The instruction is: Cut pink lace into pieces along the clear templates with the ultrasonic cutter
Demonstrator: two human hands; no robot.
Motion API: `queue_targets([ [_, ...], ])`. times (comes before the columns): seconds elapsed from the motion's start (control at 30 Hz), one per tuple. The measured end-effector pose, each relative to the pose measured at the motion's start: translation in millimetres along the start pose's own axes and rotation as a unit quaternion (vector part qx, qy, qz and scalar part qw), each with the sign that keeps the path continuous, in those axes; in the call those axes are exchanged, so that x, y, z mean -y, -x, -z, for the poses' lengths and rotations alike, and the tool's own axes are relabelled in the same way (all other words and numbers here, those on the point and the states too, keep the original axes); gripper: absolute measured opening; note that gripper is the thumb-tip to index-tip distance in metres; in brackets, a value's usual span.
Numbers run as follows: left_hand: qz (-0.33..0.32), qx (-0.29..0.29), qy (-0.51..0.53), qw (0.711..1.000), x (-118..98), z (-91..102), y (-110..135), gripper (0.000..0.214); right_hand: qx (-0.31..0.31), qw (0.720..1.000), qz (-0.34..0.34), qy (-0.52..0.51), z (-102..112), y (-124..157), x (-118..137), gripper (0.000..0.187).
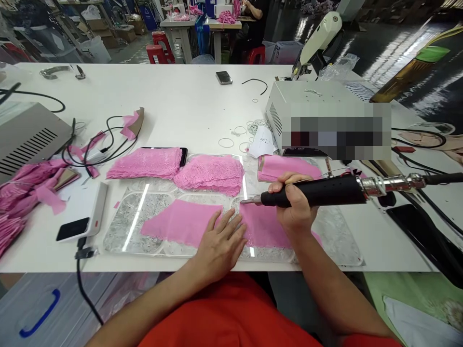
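Note:
My right hand (298,205) is wrapped round a black corded handpiece (325,192) with a narrow metal tip pointing left. The tip is at the upper left corner of a pink fabric piece (265,229); whether it touches is too fine to tell. Left of that lies a second pink fabric piece (183,222), with a slanted left end. My left hand (222,243) rests flat, fingers spread, across the facing edges of the two pieces. Both lie on a clear, marbled-looking mat (123,224). Behind them are two stacks of pink lace fabric (144,163) and a folded pink stack (285,167).
A grey box unit (307,96) stands at the back right, another grey unit (32,137) at the left. Cables run along both sides. A white power bank (85,212), bundled pink fabric (31,193), a phone (224,77) and rubber bands (226,142) lie about. A person sits beyond the table.

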State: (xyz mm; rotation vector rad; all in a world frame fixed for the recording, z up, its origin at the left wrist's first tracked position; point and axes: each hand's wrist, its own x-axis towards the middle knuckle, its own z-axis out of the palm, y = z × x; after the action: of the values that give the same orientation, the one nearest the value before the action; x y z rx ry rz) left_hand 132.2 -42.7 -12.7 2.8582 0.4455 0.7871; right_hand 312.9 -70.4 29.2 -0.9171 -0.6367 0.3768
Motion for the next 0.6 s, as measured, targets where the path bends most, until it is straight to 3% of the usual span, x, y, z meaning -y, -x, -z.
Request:
queue_targets([
  [0.27,-0.034,-0.016,0.007,0.999,-6.5,9.5,7.2,0.02,-0.023,0.999,-0.009,-0.034,5.1,1.3,6.8,0.01],
  [0.6,-0.052,-0.026,0.032,0.998,-8.3,13.8,23.6,0.02,0.01,0.999,-0.037,-0.026,9.1,8.0,10.2,0.012],
])
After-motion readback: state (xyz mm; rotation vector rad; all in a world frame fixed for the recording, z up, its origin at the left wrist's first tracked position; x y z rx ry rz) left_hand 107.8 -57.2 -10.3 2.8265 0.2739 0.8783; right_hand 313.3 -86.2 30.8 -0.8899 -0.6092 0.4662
